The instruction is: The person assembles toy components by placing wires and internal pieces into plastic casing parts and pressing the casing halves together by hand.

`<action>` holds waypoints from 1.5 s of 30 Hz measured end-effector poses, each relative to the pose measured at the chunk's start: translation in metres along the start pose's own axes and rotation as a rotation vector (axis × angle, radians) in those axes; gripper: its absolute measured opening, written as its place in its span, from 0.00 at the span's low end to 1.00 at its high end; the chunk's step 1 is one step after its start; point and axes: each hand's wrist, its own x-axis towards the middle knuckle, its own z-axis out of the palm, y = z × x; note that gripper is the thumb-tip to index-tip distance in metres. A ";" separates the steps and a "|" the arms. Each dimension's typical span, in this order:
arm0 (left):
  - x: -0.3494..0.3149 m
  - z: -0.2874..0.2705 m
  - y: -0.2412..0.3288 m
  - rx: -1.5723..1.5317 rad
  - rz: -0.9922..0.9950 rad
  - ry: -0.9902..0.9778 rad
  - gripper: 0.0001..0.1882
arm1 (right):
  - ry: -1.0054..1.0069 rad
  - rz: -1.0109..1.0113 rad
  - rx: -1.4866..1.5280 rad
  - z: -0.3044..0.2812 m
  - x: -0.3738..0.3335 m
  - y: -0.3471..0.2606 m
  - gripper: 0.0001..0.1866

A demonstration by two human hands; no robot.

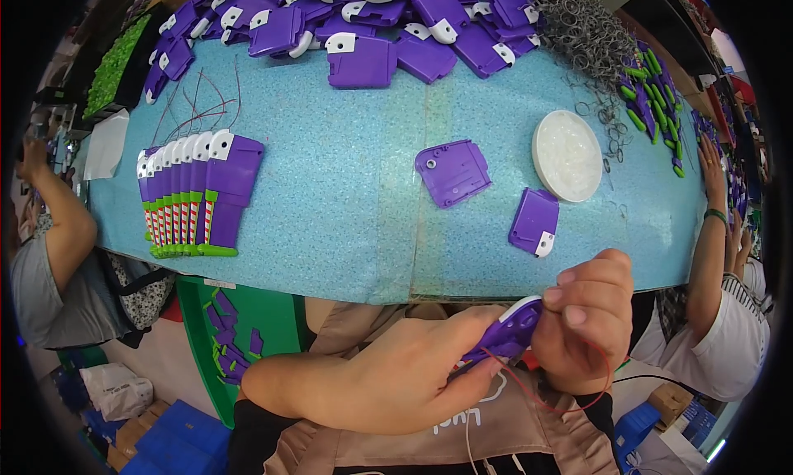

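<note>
My left hand [429, 361] grips a purple plastic shell [514, 330] with a white edge, held above my lap in front of the table. A thin red wire [570, 410] loops out from the shell and curves beneath my right hand [588, 322]. That hand is closed, its fingers curled together at the shell's right edge; whatever lies between its fingertips is hidden. On the table beyond rest an open purple shell half [453, 174], inside face up, and a smaller purple piece with a white corner [534, 220].
A white round bowl [567, 156] stands at the right, beside loose metal rings [578, 41] and green-and-purple parts [657, 95]. Purple shells [360, 60] heap at the back. Assembled wired pieces [227, 190] line up at left. A green bin [285, 318] sits below the edge. People work on both sides.
</note>
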 end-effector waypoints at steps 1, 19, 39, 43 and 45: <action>-0.001 0.000 0.001 0.016 -0.029 -0.014 0.20 | -0.012 -0.007 -0.025 0.000 0.000 0.000 0.21; -0.001 0.000 0.001 0.155 0.061 0.067 0.19 | -0.084 0.224 0.418 -0.003 0.002 0.004 0.17; -0.001 0.003 0.006 0.157 0.042 0.045 0.22 | 0.051 -0.325 -0.144 0.000 -0.004 0.008 0.13; -0.002 0.003 0.006 0.178 0.036 0.040 0.22 | 0.010 -0.316 -0.141 -0.002 -0.002 0.006 0.12; -0.001 0.001 0.007 0.181 0.013 0.035 0.22 | -0.025 -0.255 -0.118 -0.005 0.001 0.002 0.11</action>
